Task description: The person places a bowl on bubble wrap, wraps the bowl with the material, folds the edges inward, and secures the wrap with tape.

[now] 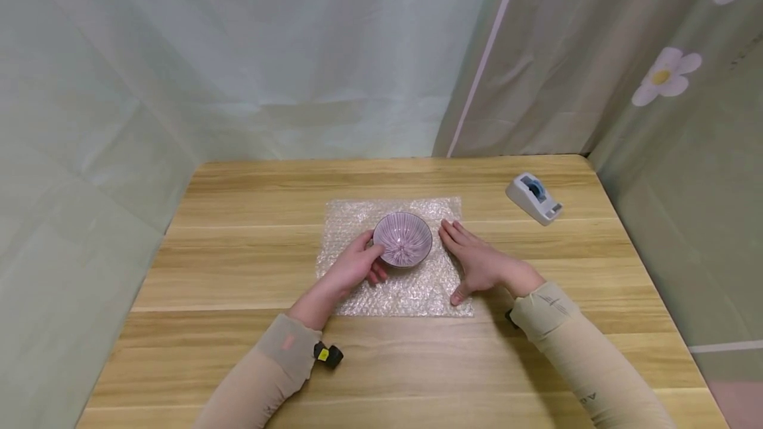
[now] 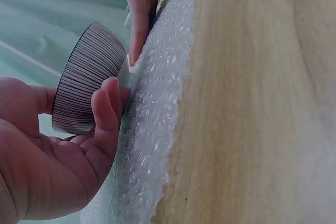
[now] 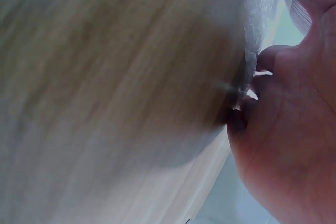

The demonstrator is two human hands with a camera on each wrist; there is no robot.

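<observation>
A bowl (image 1: 403,239) with fine dark purple stripes is held over the middle of a sheet of bubble wrap (image 1: 411,293). My left hand (image 1: 360,262) grips it from the left side, the thumb over the rim and the other fingers beneath. In the left wrist view the bowl (image 2: 90,77) is tilted, its striped outer wall facing the camera. To the right of the bowl, my right hand (image 1: 479,263) rests with fingers spread on the right edge of the bubble wrap. In the right wrist view the fingertips of the right hand (image 3: 294,108) touch down at the wrap's edge.
A grey tape dispenser (image 1: 533,198) with a blue roll stands at the back right of the wooden table (image 1: 238,277). Pale green curtains (image 1: 322,58) hang behind the table and along both sides.
</observation>
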